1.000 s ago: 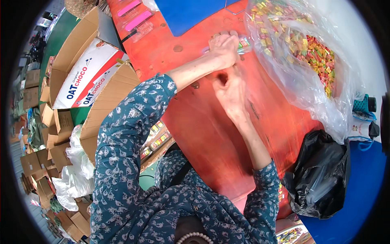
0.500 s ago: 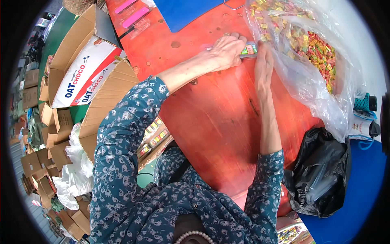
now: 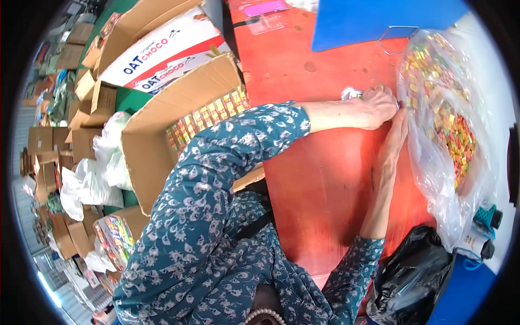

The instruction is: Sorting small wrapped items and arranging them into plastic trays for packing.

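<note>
Cartons [image 3: 40,142] of brown cardboard are heaped at the far left, with white plastic bags [image 3: 89,184] just beside them; nearer in, an open cardboard carton [image 3: 145,162] holds rows of small yellow-and-red packs [image 3: 219,108]. Right of it spreads the red desk [image 3: 325,189], where a small clear packet [image 3: 351,93] lies mostly hidden, one end poking out to the left of the left hand [image 3: 379,110]. That hand's fingers are bent close together over it; whether they pinch or merely press, I cannot tell. The right hand [image 3: 396,132] reaches up with its fingers drawn together, tips near the left fingertips; what they pinch, if anything, is hidden. The step in hand looks like two-handed work on the packet against the desk. The next move seems to call for a steady left hold and small right-finger adjustments, clear of the transparent plastic bag [image 3: 428,187] of wrapped sweets [image 3: 461,146] just beyond.
</note>
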Motion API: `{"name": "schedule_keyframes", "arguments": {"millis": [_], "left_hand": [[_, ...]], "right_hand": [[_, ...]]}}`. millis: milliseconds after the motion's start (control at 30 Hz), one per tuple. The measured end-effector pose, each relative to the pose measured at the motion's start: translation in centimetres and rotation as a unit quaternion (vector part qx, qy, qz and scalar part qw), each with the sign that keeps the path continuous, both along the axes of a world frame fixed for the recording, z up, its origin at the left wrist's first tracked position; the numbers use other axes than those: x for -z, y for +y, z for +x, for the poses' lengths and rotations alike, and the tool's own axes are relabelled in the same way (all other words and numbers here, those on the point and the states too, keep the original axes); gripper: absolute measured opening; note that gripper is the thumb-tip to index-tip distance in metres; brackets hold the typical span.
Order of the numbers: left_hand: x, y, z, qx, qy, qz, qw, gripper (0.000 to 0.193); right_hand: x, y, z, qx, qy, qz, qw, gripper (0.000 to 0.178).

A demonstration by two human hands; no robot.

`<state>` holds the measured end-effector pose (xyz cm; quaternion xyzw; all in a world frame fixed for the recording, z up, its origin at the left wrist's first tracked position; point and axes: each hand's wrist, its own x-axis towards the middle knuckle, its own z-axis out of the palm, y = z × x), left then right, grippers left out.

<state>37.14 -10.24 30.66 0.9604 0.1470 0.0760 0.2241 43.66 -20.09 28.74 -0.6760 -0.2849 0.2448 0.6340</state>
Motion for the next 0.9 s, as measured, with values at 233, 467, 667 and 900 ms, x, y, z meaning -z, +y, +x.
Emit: {"name": "schedule_keyframes", "arguments": {"millis": [233, 467, 667, 900], "left_hand": [[1.2, 1.8, -7.9, 0.084, -0.175, -0.021, 0.981, 0.023], [-4.3, 5.1, -23.1, -0.149, 0.023, -0.064, 0.986, 0.033], [1.8, 7.2, -34.7, -0.425, 0.059, -0.090, 0.899, 0.047], [19.4, 10.7, -35.2, -0.632, -0.016, -0.276, 0.724, 0.029]], "right_hand": [[0.5, 0.2, -3.2, -0.033, -0.019, 0.028, 0.999, 0.058], [2.2, 0.7, -4.4, -0.003, -0.202, -0.012, 0.979, 0.045], [2.0, 0.5, -4.3, -0.022, -0.292, -0.064, 0.954, 0.036], [1.1, 0.7, -5.0, -0.027, -0.350, -0.080, 0.933, 0.029]]}}
